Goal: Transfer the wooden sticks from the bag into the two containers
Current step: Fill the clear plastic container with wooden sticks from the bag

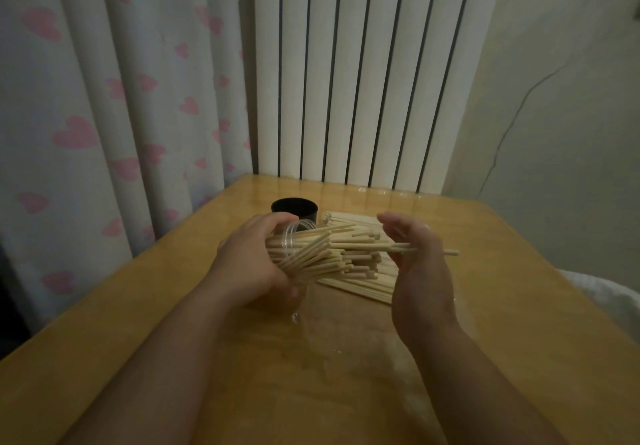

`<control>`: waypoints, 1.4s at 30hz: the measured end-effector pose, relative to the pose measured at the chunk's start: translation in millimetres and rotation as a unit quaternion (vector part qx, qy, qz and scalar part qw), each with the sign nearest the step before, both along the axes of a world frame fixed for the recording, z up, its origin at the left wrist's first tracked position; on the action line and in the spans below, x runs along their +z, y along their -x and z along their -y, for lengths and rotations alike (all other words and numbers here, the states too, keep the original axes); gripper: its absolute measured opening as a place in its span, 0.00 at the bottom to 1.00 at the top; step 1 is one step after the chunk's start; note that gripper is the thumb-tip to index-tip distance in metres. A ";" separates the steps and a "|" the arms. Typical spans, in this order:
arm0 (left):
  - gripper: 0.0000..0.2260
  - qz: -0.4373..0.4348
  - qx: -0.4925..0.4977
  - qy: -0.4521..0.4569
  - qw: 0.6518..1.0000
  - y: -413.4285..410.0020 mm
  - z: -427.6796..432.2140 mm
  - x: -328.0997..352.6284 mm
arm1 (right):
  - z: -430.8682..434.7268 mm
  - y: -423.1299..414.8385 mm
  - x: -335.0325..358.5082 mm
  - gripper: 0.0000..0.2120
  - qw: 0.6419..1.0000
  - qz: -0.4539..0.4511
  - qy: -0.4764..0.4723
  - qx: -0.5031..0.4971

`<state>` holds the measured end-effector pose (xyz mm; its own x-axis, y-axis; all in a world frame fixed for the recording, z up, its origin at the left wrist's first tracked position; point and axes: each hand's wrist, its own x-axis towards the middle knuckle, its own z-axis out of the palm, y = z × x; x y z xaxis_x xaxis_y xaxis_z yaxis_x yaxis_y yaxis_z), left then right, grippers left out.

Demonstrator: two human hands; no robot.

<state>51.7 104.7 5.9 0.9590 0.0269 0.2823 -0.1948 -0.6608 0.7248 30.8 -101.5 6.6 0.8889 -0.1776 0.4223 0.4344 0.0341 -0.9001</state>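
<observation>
My left hand grips a clear plastic container tipped on its side above the table, its mouth facing right. A thick bundle of wooden sticks juts out of that mouth, fanned and uneven. My right hand is at the sticks' free ends and pinches a few sticks that poke out past its fingers to the right. Behind the clear container stands a black round container, upright. More sticks lie in a flat pile on the table under the bundle; whether a bag wraps them is unclear.
The wooden table has a glossy top; its left edge runs diagonally beside a curtain with pink hearts. A white ribbed radiator stands behind the table's far edge. Something white lies past the right edge.
</observation>
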 end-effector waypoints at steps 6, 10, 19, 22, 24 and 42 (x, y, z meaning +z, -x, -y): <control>0.49 0.000 -0.003 -0.006 1.000 -0.8 0.2 -1.3 | -5.6 -1.2 0.1 0.08 0.998 -0.044 0.025 0.042; 0.49 0.003 0.001 -0.004 1.000 -1.2 -0.1 -0.9 | -2.4 -1.5 0.3 0.11 0.999 -0.025 -0.032 -0.006; 0.49 -0.005 0.004 -0.016 1.000 0.1 2.9 0.6 | -7.5 -1.8 -4.5 0.17 0.993 -0.048 0.101 0.034; 0.49 -0.002 0.011 0.003 1.000 0.1 1.1 0.5 | -1.4 -4.7 -4.7 0.15 0.996 -0.045 0.075 0.000; 0.49 0.002 0.016 0.013 1.000 0.0 0.2 -0.1 | 2.2 -6.0 -4.4 0.13 0.995 -0.032 0.080 -0.043; 0.49 0.010 0.052 0.092 0.994 -3.8 -0.4 -2.7 | 1.0 -8.5 -16.7 0.22 0.816 -0.103 0.569 0.007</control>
<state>55.5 105.1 3.2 0.9428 0.1774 0.2823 -0.1482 -0.5354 0.8315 39.3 -102.5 -10.1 0.9606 0.2355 0.1474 0.2759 -0.8707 -0.4071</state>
